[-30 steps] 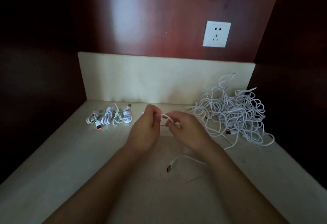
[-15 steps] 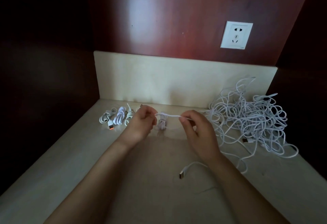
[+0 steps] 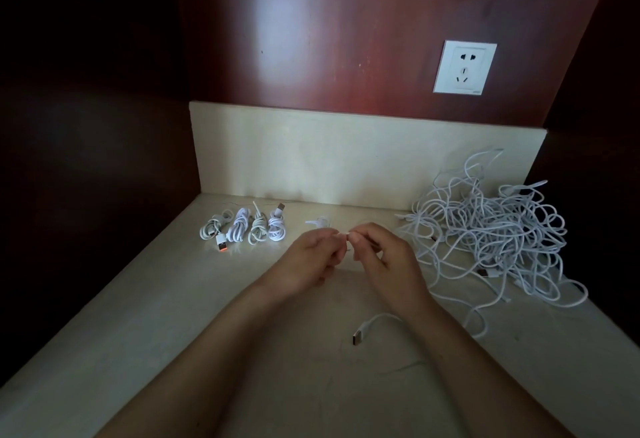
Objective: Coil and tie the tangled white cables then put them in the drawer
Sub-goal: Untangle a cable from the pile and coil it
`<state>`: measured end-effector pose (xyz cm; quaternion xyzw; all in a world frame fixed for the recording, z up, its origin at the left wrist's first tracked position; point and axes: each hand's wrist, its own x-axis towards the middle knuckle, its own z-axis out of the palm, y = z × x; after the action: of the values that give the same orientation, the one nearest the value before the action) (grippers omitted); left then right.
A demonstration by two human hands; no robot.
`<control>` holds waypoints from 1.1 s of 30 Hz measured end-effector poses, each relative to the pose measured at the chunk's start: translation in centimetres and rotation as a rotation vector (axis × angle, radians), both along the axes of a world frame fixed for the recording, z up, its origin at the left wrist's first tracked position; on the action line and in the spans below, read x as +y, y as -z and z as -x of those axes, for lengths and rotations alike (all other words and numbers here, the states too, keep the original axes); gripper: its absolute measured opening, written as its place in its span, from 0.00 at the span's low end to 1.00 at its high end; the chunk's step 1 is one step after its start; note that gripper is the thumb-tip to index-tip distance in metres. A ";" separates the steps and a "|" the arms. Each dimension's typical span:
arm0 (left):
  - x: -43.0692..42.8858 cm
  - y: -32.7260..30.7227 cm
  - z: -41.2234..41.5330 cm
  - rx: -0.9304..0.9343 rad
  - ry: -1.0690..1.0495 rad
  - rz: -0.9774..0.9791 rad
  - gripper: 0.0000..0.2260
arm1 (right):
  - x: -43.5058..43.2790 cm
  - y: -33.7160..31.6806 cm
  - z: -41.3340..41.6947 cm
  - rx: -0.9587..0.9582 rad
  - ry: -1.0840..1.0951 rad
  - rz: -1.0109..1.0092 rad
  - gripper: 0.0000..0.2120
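Currently both hands are over the middle of the cream stone countertop (image 3: 166, 306), fingertips almost meeting.

- Left hand (image 3: 313, 259) and right hand (image 3: 384, 257) each pinch the same thin white cable (image 3: 343, 235) between thumb and forefinger, other fingers curled in.
- The held stretch is very short and its axis runs left-right between the two pinches.
- A small white cable loop (image 3: 320, 222) shows just beyond the left hand's fingertips, on the backsplash (image 3: 346, 160) side. Can't tell how it joins the held stretch.
- A white USB plug with a metal tip (image 3: 358, 336) lies flat on the countertop, just left of the right forearm. Its long axis is roughly front-to-back, tip pointing toward the person. Its lead arcs right and goes under the forearm. Can't confirm it's the same cable.
- The tangled pile of white cables (image 3: 495, 236) sits in the back right corner, right of the right hand. Strands run every way, so no clear axis.
- Four coiled white cable bundles (image 3: 258, 229) lie in a left-right row at the back left, apart from the left hand, each long axis front-to-back.
- An orange-faced plug (image 3: 221, 247) sticks out at the row's near end. The rightmost bundle's plug points away, tilted right.
- A white wall socket (image 3: 464, 67) is on the red-brown wood panel (image 3: 311, 39) above the pile.
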<state>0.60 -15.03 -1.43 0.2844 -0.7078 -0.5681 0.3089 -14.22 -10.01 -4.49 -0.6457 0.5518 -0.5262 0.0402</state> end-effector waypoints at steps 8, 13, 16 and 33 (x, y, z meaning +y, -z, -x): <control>-0.1 -0.4 0.3 0.367 -0.131 -0.141 0.14 | -0.1 0.4 -0.5 0.038 0.054 -0.064 0.14; -0.5 0.0 0.3 0.549 -0.250 -0.135 0.13 | -0.3 0.5 0.0 0.221 0.141 -0.075 0.23; -1.2 -0.3 -0.3 0.689 -0.404 -0.143 0.13 | -0.2 0.8 0.3 0.284 0.152 -0.142 0.22; -4.6 -0.6 -3.3 0.946 -0.601 -0.517 0.09 | -0.5 1.2 0.0 0.418 0.077 -0.114 0.19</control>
<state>3.94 -19.64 -0.82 0.2543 -0.2225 -0.6742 0.6567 -14.18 -10.56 -5.70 -0.7159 0.6012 -0.3502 -0.0585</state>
